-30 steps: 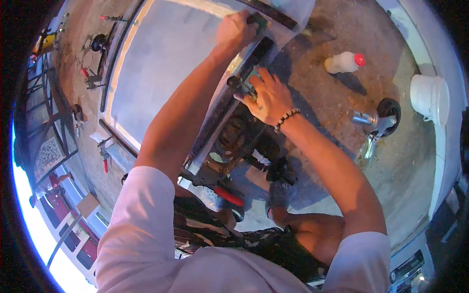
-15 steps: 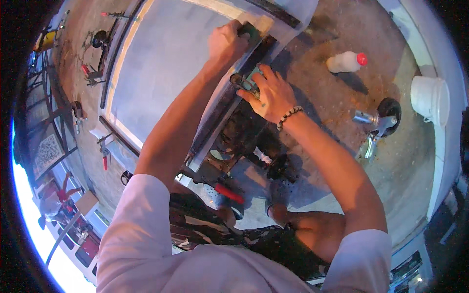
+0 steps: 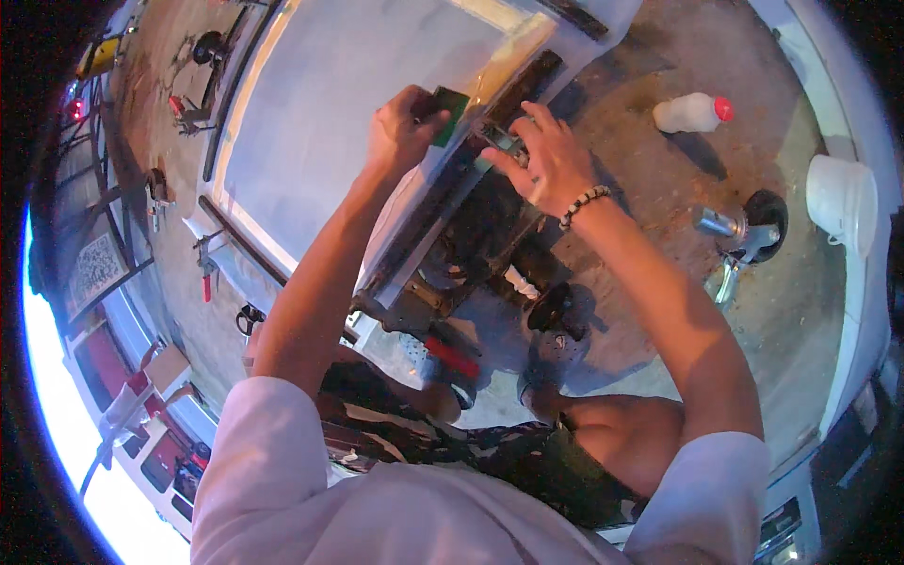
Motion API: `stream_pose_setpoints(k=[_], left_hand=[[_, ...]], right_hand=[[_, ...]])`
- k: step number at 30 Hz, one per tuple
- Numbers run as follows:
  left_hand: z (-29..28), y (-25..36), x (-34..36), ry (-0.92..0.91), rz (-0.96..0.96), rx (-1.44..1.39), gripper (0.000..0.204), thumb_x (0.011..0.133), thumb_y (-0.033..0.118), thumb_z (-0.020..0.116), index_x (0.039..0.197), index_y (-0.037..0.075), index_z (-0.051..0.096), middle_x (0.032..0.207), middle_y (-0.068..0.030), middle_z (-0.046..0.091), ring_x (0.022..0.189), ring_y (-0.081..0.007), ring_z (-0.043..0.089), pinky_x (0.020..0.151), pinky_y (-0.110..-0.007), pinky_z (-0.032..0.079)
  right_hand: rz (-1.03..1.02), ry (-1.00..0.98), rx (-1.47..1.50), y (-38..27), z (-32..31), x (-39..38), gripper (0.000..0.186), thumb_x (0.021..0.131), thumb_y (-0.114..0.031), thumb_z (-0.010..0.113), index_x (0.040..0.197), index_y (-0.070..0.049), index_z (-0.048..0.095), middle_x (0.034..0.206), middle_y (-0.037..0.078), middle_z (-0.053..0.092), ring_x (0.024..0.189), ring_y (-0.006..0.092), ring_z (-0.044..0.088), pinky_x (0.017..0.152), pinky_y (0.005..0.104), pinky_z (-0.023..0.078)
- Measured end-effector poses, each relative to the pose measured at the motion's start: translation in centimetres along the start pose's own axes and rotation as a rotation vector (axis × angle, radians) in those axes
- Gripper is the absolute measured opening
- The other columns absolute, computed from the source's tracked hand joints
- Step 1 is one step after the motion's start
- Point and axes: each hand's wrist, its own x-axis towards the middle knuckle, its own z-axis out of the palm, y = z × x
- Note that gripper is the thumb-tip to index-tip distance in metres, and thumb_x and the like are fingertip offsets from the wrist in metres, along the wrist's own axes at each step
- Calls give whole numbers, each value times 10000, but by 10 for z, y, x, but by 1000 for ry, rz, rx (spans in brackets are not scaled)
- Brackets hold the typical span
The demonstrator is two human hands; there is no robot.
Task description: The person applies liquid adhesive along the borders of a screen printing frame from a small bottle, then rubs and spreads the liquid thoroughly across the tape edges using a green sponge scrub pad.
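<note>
Left hand (image 3: 400, 134): upper centre of the frame, fingers curled, pinching one edge of a green card (image 3: 453, 115) near the right margin of a pale panel (image 3: 344, 89); contact with the panel cannot be told. Right hand (image 3: 554, 168): just right of centre, fingers half spread about a metal fitting (image 3: 504, 139) beside a dark bar (image 3: 529, 83); grip uncertain. Handling note: firm pinch, free edge straight, even pressure, right fingers clear of the card, would likely serve best.
</note>
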Motion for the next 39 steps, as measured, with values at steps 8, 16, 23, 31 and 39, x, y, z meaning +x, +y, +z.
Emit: stream_pose_setpoints(k=[8,16,23,31,39], left_hand=[[-43,-19,-45,-127,-128,15,296,778,221,798,1017,78,696,914,-135,718,836,-269,696,741,-379,535],[-64,-60,-96,-204,-201,32,318,775,237,791,1024,63,699,916,-134,722,848,-292,696,765,-403,535],[-91,-82,-152,-199,-319,15,277,785,174,789,1000,29,694,870,-134,724,805,-222,692,738,-360,538],[-90,-84,-178,-44,-256,100,261,772,191,749,1002,73,715,920,-133,723,858,-308,704,757,-403,546],[-70,-79,-164,-33,-146,110,238,776,207,723,986,94,710,958,-142,706,920,-354,674,784,-445,542]], right_hand=[[-69,53,16,11,11,1,610,894,-544,624,1101,29,627,1365,274,501,1199,438,534,1023,485,444],[-136,79,0,17,16,7,596,889,-512,657,1031,66,641,1306,313,543,1212,444,530,1030,479,431],[-137,97,89,13,16,6,517,874,-443,709,977,58,640,1197,316,598,1225,437,520,1030,478,412],[-75,36,106,10,14,7,612,905,-472,659,1150,88,627,1310,281,562,1259,421,507,1084,422,387],[-40,-20,77,9,10,5,675,914,-506,636,1228,88,578,1358,267,536,1264,392,514,1076,417,394]])
